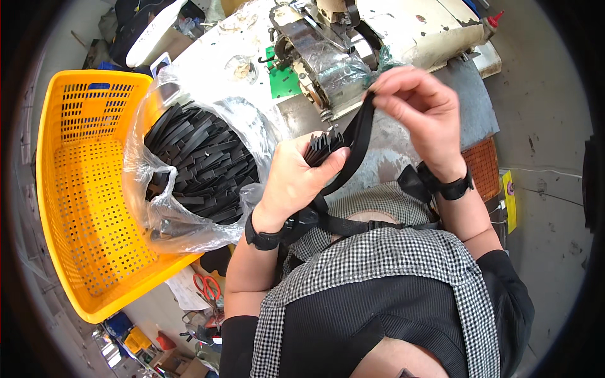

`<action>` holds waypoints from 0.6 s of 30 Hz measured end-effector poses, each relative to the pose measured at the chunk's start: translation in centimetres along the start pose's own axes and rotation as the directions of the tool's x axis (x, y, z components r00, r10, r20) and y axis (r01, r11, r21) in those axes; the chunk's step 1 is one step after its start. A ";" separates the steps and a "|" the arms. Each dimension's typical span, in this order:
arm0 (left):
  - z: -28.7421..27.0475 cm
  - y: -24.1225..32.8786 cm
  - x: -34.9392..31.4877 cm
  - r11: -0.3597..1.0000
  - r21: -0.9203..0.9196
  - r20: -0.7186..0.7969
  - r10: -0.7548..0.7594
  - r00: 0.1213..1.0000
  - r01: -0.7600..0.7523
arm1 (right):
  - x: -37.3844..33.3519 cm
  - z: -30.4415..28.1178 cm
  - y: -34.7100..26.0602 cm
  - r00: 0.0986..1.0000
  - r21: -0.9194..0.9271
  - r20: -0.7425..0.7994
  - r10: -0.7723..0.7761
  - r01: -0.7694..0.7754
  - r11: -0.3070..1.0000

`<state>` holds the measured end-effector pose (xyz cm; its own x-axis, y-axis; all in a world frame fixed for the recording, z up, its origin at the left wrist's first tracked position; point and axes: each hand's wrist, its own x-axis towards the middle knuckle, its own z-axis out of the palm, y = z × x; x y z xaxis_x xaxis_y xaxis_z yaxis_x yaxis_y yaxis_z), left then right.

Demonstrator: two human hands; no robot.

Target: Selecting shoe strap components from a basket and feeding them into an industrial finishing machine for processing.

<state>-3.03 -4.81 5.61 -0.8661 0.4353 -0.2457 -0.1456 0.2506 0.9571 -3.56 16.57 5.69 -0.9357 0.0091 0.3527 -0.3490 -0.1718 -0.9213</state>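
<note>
My left hand [291, 179] is closed around a bundle of short black strips [320, 147], their ends fanning out above the thumb. A wider black band [360, 137] runs up from beside that bundle. Its upper end is pinched between the thumb and fingertips of my right hand [423, 108], higher and to the right. The band's lower end drops behind my left hand. To the left, an open clear plastic bag [255, 129] holds a heap of similar black strips [198, 165].
A yellow perforated basket [53, 189] stands at the left, with the bag over its right side. Beyond my hands, a sewing machine [328, 53] sits on the worn worktable [472, 104]. Orange-handled scissors [207, 286] lie at lower left.
</note>
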 end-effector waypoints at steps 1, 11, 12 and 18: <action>-0.3 0.3 0.1 0.999 0.038 0.008 -0.036 0.999 0.036 | 0.2 -0.4 -0.3 0.997 0.001 -0.073 0.001 -0.001 1.000; -1.3 -0.7 0.7 0.971 -0.224 -0.002 -0.083 0.997 0.080 | 1.5 -8.4 -6.3 0.869 -0.198 -0.330 -0.369 0.319 0.927; -1.3 -0.9 0.8 0.980 -0.196 0.000 -0.038 0.999 0.038 | 1.6 -9.5 -6.8 0.843 -0.226 -0.365 -0.396 0.332 0.916; -1.9 -1.0 0.7 0.978 -0.200 -0.026 -0.062 0.998 0.056 | 1.1 -12.6 -9.7 0.797 -0.345 -0.424 -0.429 0.296 0.891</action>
<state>-4.42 -6.42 4.78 -0.8674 0.3964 -0.3007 -0.2863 0.0967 0.9533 -1.92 30.66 12.93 -0.6185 0.4988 0.6071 -0.6060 0.1891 -0.7727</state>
